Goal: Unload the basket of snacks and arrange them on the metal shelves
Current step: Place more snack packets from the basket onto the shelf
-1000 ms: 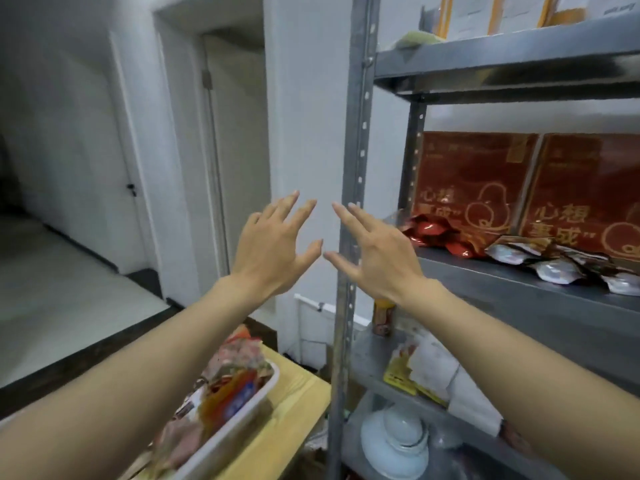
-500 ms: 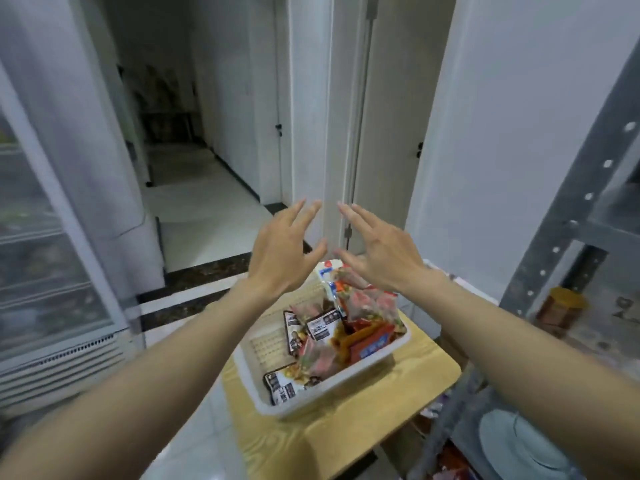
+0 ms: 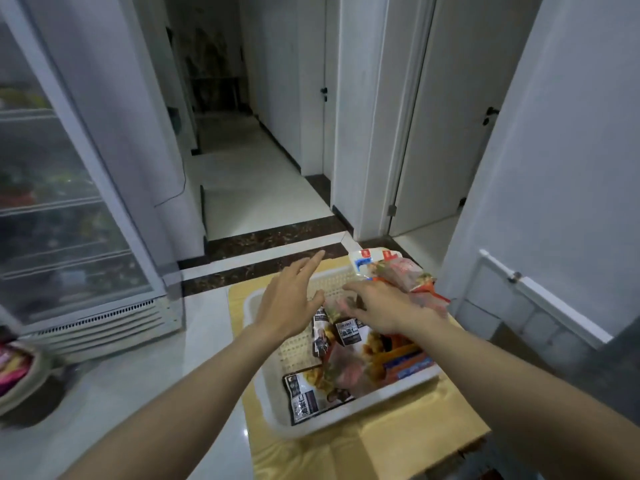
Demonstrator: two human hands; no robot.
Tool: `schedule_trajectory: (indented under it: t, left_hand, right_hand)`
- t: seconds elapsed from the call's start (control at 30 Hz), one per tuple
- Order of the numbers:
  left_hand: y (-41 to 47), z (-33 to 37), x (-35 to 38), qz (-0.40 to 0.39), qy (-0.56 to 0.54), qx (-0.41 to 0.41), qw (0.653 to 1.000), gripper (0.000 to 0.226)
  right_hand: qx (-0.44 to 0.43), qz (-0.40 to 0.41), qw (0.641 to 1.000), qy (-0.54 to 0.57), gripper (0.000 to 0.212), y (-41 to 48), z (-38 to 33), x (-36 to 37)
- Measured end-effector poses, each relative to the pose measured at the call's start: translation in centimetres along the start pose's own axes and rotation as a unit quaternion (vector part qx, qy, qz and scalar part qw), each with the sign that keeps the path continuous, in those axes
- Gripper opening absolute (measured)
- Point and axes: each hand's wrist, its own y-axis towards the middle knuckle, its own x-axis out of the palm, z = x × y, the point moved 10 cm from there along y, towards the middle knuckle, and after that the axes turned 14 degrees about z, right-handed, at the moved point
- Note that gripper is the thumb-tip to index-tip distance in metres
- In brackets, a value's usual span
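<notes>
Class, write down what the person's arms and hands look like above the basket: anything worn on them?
The left forearm and right forearm are bare as far up as the frame shows: no sleeves. The left hand and right hand wear no gloves; no watch, bracelet or ring shows, though the right hand is motion-blurred.

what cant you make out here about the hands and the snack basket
Head view, the only one:
- Right hand: the fingertips are motion-blurred over the snack packets, so I cannot tell whether they touch or pinch one.
- Packets under the right forearm: hidden by the arm.
- White basket: the packet count, since the packets overlap.
- Metal shelves: outside the frame.
- Glass-door fridge: the contents are dim and blurred.
</notes>
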Motion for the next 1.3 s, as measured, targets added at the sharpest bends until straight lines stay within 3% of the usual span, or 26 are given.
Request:
schedule_trajectory:
  t: [0.17, 0.33, 0.4, 0.6, 0.8, 0.93, 1.07, 1.13, 1.3]
  left_hand:
    - [-0.1, -3.7, 5.1, -0.072, -0.013, -0.065, 0.995, 0.071]
    - [-0.8, -7.9, 10.4, -0.119, -0.057, -0.139, 0.982, 0.071]
    - [-1.6, -9.4, 12.7, -0.139, -0.075, -0.166, 0.973, 0.072]
    - [-4.2, -13.1, 19.1, -0.180, -0.131, -0.265, 0.938, 0.072]
    - [-6.3, -13.6, 24.3, -0.177, -0.285, -0.391, 0.857, 0.078]
    - [-6.5, -12.8, 25.5, -0.144, -0.317, -0.406, 0.845, 0.085]
    - [-6.0, -12.9, 25.0, -0.116, -0.312, -0.398, 0.855, 0.072]
    - [-5.7, -13.2, 24.2, -0.111, -0.303, -0.387, 0.864, 0.069]
    - [-5.0, -14.6, 19.8, -0.066, -0.330, -0.390, 0.857, 0.081]
  right_hand:
    - [0.018, -0.137, 0.990, -0.029, 0.056, 1.8, 1.5, 5.2]
    - [0.027, -0.199, 0.978, -0.060, 0.068, 3.3, 2.8, 9.2]
    - [0.033, -0.213, 0.974, -0.064, 0.064, 3.6, 3.6, 10.8]
    - [0.046, -0.130, 0.984, -0.108, 0.079, 5.2, 5.4, 12.6]
    - [0.053, -0.166, 0.978, -0.118, 0.046, 5.8, 6.5, 14.1]
    - [0.061, -0.203, 0.974, -0.075, 0.052, 5.2, 6.4, 14.5]
    - [0.038, -0.209, 0.976, -0.052, 0.041, 5.0, 5.5, 14.1]
    - [0.023, -0.188, 0.981, -0.051, 0.035, 5.3, 4.8, 13.4]
    - [-0.011, -0.111, 0.994, -0.012, 0.050, 5.9, 3.3, 9.7]
